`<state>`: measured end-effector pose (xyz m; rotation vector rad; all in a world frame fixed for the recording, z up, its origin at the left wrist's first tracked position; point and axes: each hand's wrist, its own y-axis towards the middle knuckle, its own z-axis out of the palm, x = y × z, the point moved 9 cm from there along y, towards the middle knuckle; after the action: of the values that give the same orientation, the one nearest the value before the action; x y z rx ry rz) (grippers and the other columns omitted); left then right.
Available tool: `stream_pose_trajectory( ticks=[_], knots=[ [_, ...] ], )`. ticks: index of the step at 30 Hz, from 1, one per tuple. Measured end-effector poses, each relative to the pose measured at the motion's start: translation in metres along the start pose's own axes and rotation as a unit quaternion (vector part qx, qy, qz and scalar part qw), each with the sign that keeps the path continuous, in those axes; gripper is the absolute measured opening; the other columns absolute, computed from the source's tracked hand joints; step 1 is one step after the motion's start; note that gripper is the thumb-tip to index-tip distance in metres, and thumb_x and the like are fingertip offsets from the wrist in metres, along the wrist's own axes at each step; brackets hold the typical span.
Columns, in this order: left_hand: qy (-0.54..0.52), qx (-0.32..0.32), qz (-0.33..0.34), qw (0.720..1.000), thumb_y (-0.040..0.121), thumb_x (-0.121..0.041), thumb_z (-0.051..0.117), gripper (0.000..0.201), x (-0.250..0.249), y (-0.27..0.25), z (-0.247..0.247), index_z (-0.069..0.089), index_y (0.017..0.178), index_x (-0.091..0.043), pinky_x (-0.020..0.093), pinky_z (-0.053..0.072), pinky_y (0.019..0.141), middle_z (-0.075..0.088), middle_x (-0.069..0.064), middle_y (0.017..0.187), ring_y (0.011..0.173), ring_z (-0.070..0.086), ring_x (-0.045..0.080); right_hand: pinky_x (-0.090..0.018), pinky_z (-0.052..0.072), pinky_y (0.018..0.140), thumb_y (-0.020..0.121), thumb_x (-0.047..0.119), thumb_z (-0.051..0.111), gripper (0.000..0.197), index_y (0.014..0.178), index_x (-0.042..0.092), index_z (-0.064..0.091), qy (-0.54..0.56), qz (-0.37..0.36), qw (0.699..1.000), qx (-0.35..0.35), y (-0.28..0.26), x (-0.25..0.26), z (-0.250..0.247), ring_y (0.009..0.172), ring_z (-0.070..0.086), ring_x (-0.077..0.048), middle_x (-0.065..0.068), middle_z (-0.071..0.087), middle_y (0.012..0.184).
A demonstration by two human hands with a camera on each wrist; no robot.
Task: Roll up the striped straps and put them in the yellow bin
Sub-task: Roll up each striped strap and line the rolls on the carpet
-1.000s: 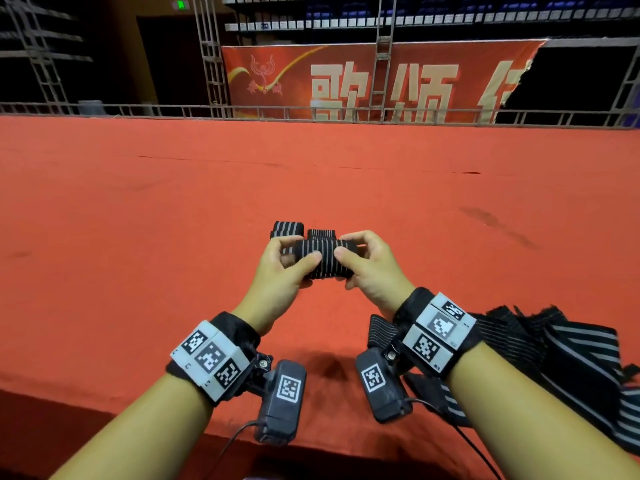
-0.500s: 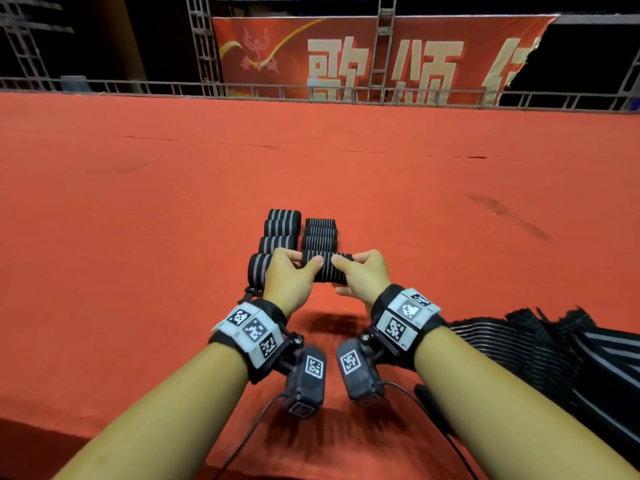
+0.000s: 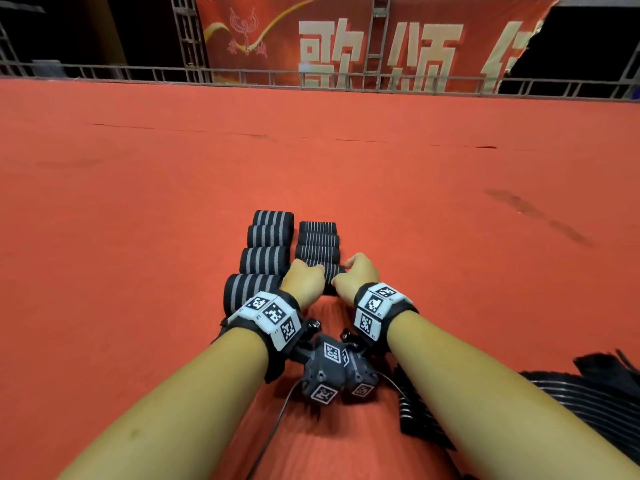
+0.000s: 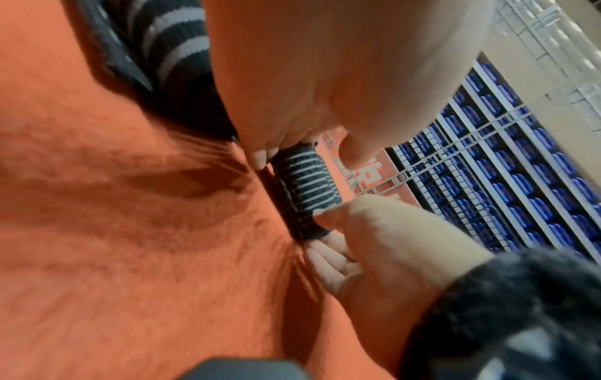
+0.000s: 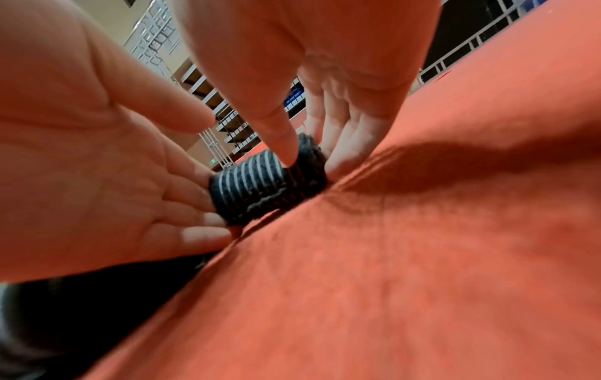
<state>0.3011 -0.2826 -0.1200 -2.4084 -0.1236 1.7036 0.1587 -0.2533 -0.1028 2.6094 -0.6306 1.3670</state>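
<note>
1. Nearest, at about 4 o'clock in the head view, a heap of loose black straps with thin grey stripes [image 3: 571, 403] lies unrolled on the orange-red cloth-covered counter [image 3: 138, 237], partly under the right forearm.
2. At the centre, the left hand [image 3: 304, 280] and right hand [image 3: 356, 275] sit close together, each at one end of a small rolled black strap with fine grey stripes [image 3: 330, 278].
3. The wrist views show this roll [image 4: 304, 190] lying on the cloth, the left fingers [image 5: 195, 203] cupped round one end, the right thumb [image 5: 283, 144] on top and the right fingers [image 5: 341, 138] behind the other end: both hands are clamped on it.
4. At 10 o'clock from the hands, a column of four rolled straps with broad grey stripes [image 3: 265, 256] runs away from the viewer.
5. Just beside it, at 12 o'clock, three rolled fine-striped straps [image 3: 318, 241] are lined up, touching one another; the held roll sits at their near end.
6. Farthest, a metal railing [image 3: 104, 71] and a red banner with pale characters [image 3: 363, 43].
</note>
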Motion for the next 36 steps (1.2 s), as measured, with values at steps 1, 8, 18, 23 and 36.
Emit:
stream_pose_trajectory(
  ticks=[1,8,18,23,36],
  knots=[
    [0.000,0.004,-0.007,1.000,0.075,-0.032,0.049,0.052,0.010,0.014,0.003,0.053,0.108,0.008,0.040,0.051,0.087,0.065,0.017,0.099,0.092,0.062,0.035,-0.028,0.038,0.067,0.080,0.008,0.062,0.025,0.104,0.010,0.055,-0.012,-0.004,1.000,-0.001,0.004,0.000,0.001,0.081,0.050,-0.026,-0.005,0.055,0.095],
    [-0.062,0.035,-0.006,0.997,0.087,-0.017,0.063,0.065,-0.004,0.003,0.005,0.030,0.139,0.007,0.031,0.050,0.072,0.060,0.007,0.099,0.088,0.060,0.019,-0.028,0.035,0.059,0.083,0.017,0.068,0.031,0.104,0.013,0.046,-0.056,-0.019,0.997,0.040,0.008,0.010,0.001,0.081,0.050,-0.025,-0.005,0.051,0.096],
    [0.082,0.087,0.143,0.982,0.090,-0.037,0.066,0.057,-0.085,-0.127,0.028,0.046,0.136,-0.010,0.035,0.044,0.101,0.055,0.002,0.128,0.117,0.056,0.020,-0.031,0.047,0.069,0.081,0.027,0.073,0.020,0.086,0.019,0.055,-0.040,-0.125,0.989,0.064,-0.082,0.021,-0.120,0.077,0.059,-0.021,-0.004,0.063,0.088],
    [0.232,0.140,0.195,0.943,0.088,-0.034,0.068,0.043,-0.075,-0.192,0.088,0.059,0.125,-0.014,0.033,0.044,0.101,0.063,0.007,0.125,0.115,0.059,0.019,-0.028,0.047,0.079,0.081,0.028,0.072,0.028,0.104,0.017,0.061,-0.179,-0.114,0.976,0.049,-0.144,-0.030,-0.189,0.095,0.062,-0.022,-0.005,0.067,0.103],
    [0.559,0.100,0.162,0.807,0.063,-0.081,0.064,0.088,-0.020,-0.198,0.146,0.049,0.133,-0.030,0.046,0.036,0.104,0.044,0.011,0.131,0.127,0.037,0.032,-0.034,0.050,0.089,0.085,0.024,0.065,0.020,0.104,0.018,0.060,-0.186,-0.100,0.977,0.027,-0.204,-0.109,-0.243,0.098,0.061,-0.021,-0.003,0.066,0.104]
  ],
)
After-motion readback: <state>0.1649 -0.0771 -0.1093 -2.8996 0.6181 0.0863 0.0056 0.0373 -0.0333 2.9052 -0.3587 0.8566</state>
